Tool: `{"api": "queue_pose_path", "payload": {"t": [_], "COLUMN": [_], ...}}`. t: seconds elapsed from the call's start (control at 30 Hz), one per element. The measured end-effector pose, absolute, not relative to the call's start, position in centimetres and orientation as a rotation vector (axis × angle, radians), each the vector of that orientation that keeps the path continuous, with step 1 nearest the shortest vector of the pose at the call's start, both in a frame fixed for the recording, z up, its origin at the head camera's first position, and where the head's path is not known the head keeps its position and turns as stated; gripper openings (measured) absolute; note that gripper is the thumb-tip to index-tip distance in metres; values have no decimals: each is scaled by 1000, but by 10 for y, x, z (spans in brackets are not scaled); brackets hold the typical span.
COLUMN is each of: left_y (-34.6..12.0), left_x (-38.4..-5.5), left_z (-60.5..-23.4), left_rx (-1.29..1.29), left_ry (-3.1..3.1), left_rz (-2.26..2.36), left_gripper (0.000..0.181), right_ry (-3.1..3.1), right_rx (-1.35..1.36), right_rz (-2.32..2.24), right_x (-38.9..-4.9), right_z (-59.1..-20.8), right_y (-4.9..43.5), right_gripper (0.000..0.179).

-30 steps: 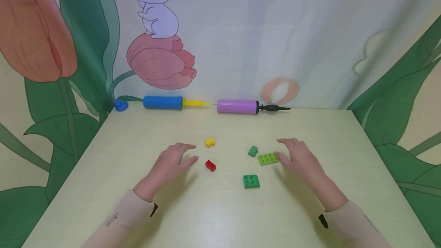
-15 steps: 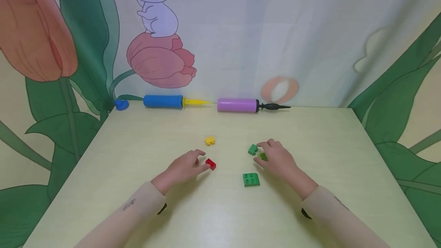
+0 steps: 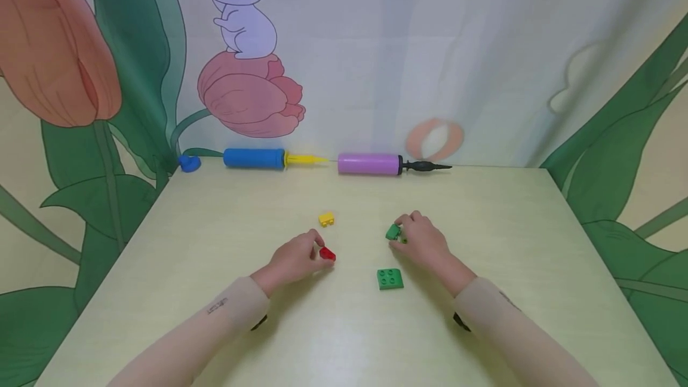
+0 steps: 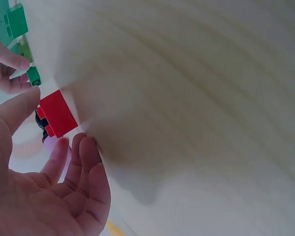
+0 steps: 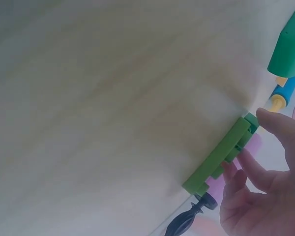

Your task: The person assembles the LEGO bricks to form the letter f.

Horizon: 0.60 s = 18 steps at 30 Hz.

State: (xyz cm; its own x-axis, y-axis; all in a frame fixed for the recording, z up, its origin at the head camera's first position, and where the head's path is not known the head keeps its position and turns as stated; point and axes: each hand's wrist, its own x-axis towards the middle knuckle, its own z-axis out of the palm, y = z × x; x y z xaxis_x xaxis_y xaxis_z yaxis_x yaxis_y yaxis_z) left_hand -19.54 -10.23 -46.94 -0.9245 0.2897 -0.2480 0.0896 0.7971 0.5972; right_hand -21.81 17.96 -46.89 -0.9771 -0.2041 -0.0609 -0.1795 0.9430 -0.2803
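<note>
My left hand [image 3: 297,260] has thumb and index finger at opposite ends of a small red toy brick [image 4: 59,114], pinching it. My right hand [image 3: 427,245] reaches over a lime green studded plate [image 5: 219,155], which it mostly covers in the head view. Its thumb and index finger close round a small dark green brick [image 3: 393,232]. Between the two hands, nearer the front, lies a bigger green brick [image 3: 389,279] with a rounded corner and studs up. A yellow brick [image 3: 326,219] sits just beyond my left fingertips.
Along the table's back edge lie a blue pump [image 3: 254,158] with a yellow nozzle and a purple pump [image 3: 369,163] with a black one. A small blue piece [image 3: 189,163] is at the back left corner. Behind hangs a printed curtain [image 3: 365,76].
Both hands have moved inward. The left has come right onto the red brick; the right has moved left past the lime plate to the small green brick. Finger gaps have narrowed.
</note>
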Motion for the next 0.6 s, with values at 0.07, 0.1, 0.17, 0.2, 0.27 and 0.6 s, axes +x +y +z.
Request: {"api": "queue_pose_path", "payload": {"t": [0.07,0.1,0.17,0.2,0.27,0.6], "left_y": [-101,-101,-101,-101,-101,-107], "left_x": [-195,-195,-195,-195,-195,-198], "left_z": [-470,-470,-470,-469,-469,-468], "left_rx": [280,279,273,275,279,393], "left_ry": [2668,2672,2678,2681,2681,2650], "left_rz": [854,854,855,854,856,854], "left_gripper": [46,45,43,42,41,42], "right_ry": [3003,3001,2999,2996,2989,2990], "right_rx": [-282,-276,-271,-267,-258,-286], "right_rz": [-427,-430,-430,-429,-432,-513], "right_x": [-218,-218,-220,-220,-221,-220], "right_z": [-470,-470,-470,-470,-471,-466], "right_y": [180,180,180,180,180,180], "right_gripper": [50,49,48,47,45,41]}}
